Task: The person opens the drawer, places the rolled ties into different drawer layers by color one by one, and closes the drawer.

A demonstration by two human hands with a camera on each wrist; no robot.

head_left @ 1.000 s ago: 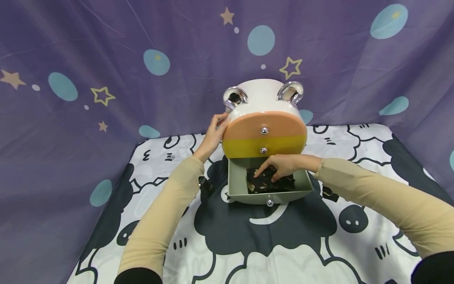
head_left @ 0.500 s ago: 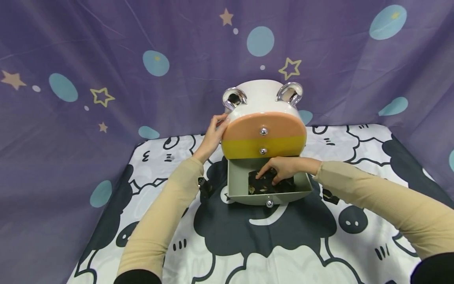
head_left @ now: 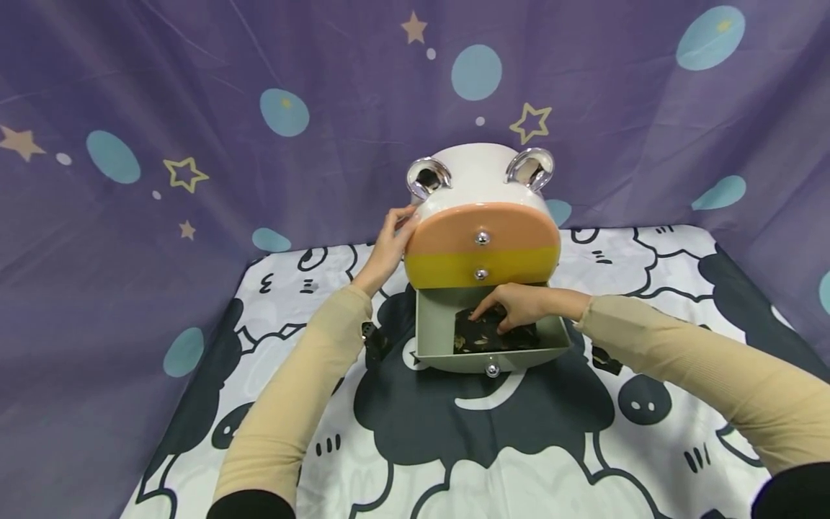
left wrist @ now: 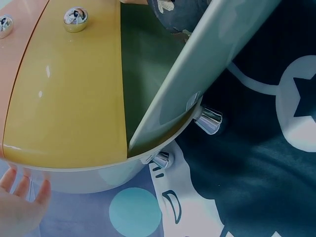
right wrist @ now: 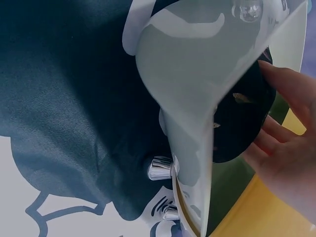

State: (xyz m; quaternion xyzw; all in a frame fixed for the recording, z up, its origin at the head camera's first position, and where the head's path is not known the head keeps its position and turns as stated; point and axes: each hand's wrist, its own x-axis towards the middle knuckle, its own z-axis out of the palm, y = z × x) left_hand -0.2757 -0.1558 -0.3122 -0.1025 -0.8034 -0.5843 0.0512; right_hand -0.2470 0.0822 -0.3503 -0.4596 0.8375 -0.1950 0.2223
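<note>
A small frog-like drawer chest (head_left: pixel 483 169) stands on the cloth, white above, with an orange drawer front (head_left: pixel 447 227) and a yellow one (head_left: pixel 447 268). Its lowest drawer, pale green (head_left: pixel 434 324), is pulled out. Inside lies a soft-looking black item with a gold leaf print (head_left: pixel 480 335); its kind is unclear. My right hand (head_left: pixel 521 304) reaches in from the right, thumb and fingers spread about the item and holding it, as the right wrist view also shows. My left hand (head_left: pixel 392 241) rests its fingertips against the chest's left side.
A sheep-patterned cloth (head_left: pixel 486 483) covers the table. Behind the chest hangs a purple curtain (head_left: pixel 363 144) with stars and blue spots. Silver knobs (head_left: pixel 493 369) stick out from the drawer fronts, and short silver feet (left wrist: pixel 163 159) hold up the chest.
The black item has shifted slightly right in the drawer since a second ago, and my right fingers have drawn slightly closer together. My left hand and the chest have stayed put.
</note>
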